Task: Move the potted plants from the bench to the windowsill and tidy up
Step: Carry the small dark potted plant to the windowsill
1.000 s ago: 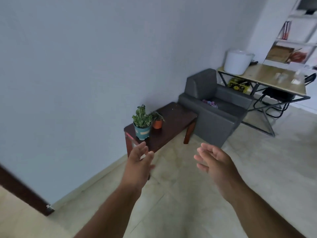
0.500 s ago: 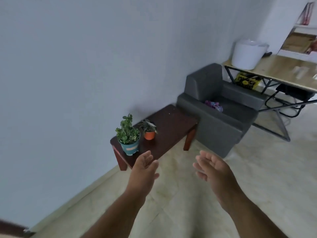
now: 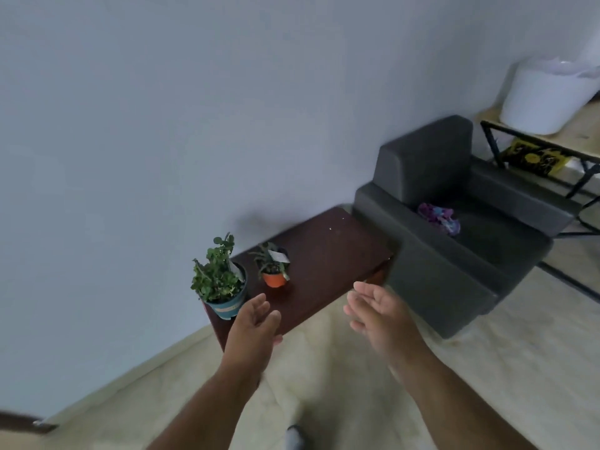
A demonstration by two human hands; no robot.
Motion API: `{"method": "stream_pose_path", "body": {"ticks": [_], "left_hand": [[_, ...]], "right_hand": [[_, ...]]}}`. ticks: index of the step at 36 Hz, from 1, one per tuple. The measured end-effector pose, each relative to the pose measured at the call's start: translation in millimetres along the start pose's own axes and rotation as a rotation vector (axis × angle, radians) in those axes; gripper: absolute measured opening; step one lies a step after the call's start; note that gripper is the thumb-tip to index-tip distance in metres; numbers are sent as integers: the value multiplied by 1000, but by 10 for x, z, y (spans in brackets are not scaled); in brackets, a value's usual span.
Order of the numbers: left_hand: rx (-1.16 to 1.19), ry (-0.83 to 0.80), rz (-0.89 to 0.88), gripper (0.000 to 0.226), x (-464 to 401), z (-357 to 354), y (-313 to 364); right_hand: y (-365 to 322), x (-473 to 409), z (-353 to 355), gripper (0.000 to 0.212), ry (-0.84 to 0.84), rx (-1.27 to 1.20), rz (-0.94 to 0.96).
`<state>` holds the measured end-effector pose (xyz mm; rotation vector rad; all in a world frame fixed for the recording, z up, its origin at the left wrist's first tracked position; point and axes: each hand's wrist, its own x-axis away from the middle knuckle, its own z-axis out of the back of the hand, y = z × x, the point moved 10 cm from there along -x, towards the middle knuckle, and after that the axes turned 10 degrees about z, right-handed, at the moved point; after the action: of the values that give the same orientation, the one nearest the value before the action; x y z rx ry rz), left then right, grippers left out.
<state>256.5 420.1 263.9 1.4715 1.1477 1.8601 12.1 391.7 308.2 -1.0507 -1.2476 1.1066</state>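
Note:
A dark wooden bench (image 3: 328,267) stands against the grey wall. Two potted plants sit at its left end: a leafy plant in a blue pot (image 3: 227,305) and a smaller plant in an orange pot (image 3: 274,278) just to its right. My left hand (image 3: 255,329) is stretched forward with straight fingers, close to the blue pot without touching it. My right hand (image 3: 381,311) is held out flat in front of the bench's front edge. Both hands hold nothing.
A grey armchair (image 3: 454,241) with a purple cloth (image 3: 439,217) on its seat stands right of the bench. Behind it is a wooden desk (image 3: 581,131) with a black frame and a white bucket (image 3: 548,95) on top. Pale tiled floor lies in front.
The view has moved closer to the bench, which now looks larger. Both hands have stayed stretched forward and now reach nearer to the pots.

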Motion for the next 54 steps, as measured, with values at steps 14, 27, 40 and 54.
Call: {"method": "stream_pose_path", "body": {"ticks": [14, 27, 40, 54], "left_hand": [[178, 99, 137, 49, -1635, -176, 145], [174, 242, 295, 50, -2491, -257, -111], [285, 493, 526, 50, -3500, -442, -803], [508, 570, 622, 53, -4029, -502, -1373]], "right_hand": [[89, -1920, -308, 39, -134, 235, -65], [593, -3159, -810, 36, -333, 284, -187], [1816, -4514, -1540, 38, -605, 407, -298], [2848, -4883, -2006, 34, -778, 665, -323]]}}
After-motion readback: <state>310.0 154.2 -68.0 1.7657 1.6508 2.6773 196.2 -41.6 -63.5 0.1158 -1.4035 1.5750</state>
